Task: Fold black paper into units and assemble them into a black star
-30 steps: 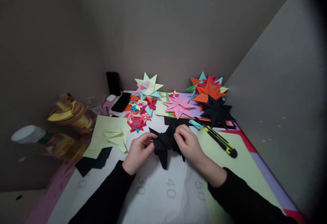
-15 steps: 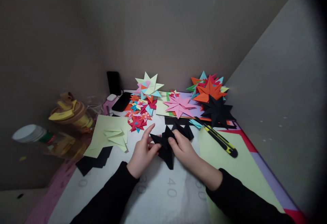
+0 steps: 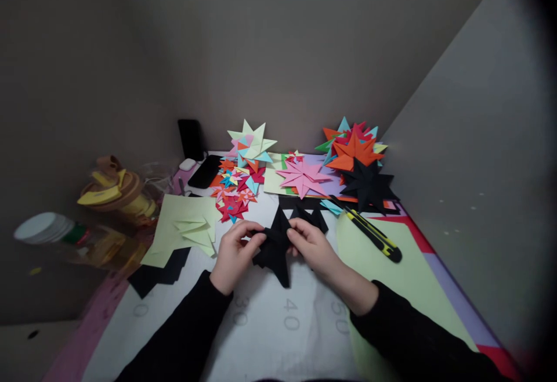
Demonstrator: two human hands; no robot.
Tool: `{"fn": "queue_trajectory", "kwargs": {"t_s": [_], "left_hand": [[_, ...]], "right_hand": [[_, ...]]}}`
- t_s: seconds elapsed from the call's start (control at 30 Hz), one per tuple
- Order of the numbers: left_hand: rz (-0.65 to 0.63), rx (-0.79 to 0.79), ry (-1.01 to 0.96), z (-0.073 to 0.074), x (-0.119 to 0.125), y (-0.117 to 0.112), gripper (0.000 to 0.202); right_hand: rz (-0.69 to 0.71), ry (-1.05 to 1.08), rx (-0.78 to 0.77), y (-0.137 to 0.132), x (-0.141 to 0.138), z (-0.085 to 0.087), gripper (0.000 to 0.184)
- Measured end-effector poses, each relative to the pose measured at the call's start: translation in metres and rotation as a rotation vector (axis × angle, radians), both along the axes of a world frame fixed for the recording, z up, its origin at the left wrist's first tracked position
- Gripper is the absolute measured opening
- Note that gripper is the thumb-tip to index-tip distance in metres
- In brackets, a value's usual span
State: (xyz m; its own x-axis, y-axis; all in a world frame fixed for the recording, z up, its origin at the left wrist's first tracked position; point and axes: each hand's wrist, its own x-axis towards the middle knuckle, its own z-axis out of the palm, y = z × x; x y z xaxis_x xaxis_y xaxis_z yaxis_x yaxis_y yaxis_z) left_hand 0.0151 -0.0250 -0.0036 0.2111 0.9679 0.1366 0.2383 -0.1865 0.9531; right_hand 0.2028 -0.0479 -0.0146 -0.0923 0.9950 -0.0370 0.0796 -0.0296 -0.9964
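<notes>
Between my hands is a black folded paper piece with several pointed tips, one pointing up and one down toward me. My left hand pinches its left side between thumb and fingers. On the right side, my right hand grips the same piece, thumb on top and fingertips partly hidden behind it. More black folded paper lies on the white mat just beyond my right hand. A finished black paper star lies at the back right.
A yellow-and-black utility knife lies on pale green paper at the right. Colourful paper stars are piled at the back. Pale green folded pieces, a bottle, a tan-lidded cup and a phone stand or lie left.
My left fingers, spread before, have closed in a pinch on the black piece. The piece has turned, one tip now pointing up. The view has shifted slightly.
</notes>
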Motion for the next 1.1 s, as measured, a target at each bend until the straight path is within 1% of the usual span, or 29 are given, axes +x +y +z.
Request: {"fn": "queue_trajectory", "kwargs": {"t_s": [0.13, 0.23, 0.4, 0.47, 0.57, 0.67, 0.7, 0.73, 0.83, 0.93, 1.0, 1.1], "left_hand": [[-0.039, 0.035, 0.023, 0.001, -0.001, 0.001, 0.008], [-0.048, 0.036, 0.034, -0.002, -0.002, 0.001, 0.008], [-0.03, 0.165, 0.05, -0.007, -0.005, 0.003, 0.012], [-0.017, 0.186, 0.055, -0.008, -0.005, 0.003, 0.015], [0.02, 0.147, 0.025, -0.008, -0.006, 0.003, 0.015], [0.072, 0.074, -0.028, -0.007, -0.005, 0.004, 0.015], [0.09, 0.039, -0.046, -0.007, -0.004, 0.004, 0.017], [0.104, -0.002, -0.063, -0.007, -0.004, 0.005, 0.019], [0.121, -0.113, -0.093, -0.008, -0.002, 0.006, 0.024], [0.122, -0.169, -0.115, -0.01, 0.0, 0.007, 0.027], [0.129, -0.178, -0.127, -0.012, 0.0, 0.007, 0.028], [0.147, -0.163, -0.143, -0.015, 0.001, 0.007, 0.029]], "right_hand": [[-0.02, -0.005, 0.017, 0.0, 0.001, -0.001, 0.021], [-0.034, -0.015, 0.046, -0.001, 0.0, 0.0, 0.019], [-0.042, -0.019, 0.105, -0.002, -0.002, 0.004, 0.017], [-0.035, -0.034, 0.12, -0.003, -0.002, 0.003, 0.017], [-0.024, -0.065, 0.163, -0.003, -0.001, -0.002, 0.02], [-0.039, -0.033, 0.219, -0.005, -0.002, -0.01, 0.04], [-0.047, -0.019, 0.234, -0.006, -0.003, -0.013, 0.044], [-0.054, -0.01, 0.244, -0.006, -0.004, -0.015, 0.044], [-0.076, -0.017, 0.241, -0.007, -0.005, -0.017, 0.03], [-0.095, -0.031, 0.228, -0.007, -0.005, -0.017, 0.024], [-0.078, -0.011, 0.234, -0.007, -0.005, -0.016, 0.026], [-0.011, 0.045, 0.234, -0.007, -0.007, -0.017, 0.041]]}}
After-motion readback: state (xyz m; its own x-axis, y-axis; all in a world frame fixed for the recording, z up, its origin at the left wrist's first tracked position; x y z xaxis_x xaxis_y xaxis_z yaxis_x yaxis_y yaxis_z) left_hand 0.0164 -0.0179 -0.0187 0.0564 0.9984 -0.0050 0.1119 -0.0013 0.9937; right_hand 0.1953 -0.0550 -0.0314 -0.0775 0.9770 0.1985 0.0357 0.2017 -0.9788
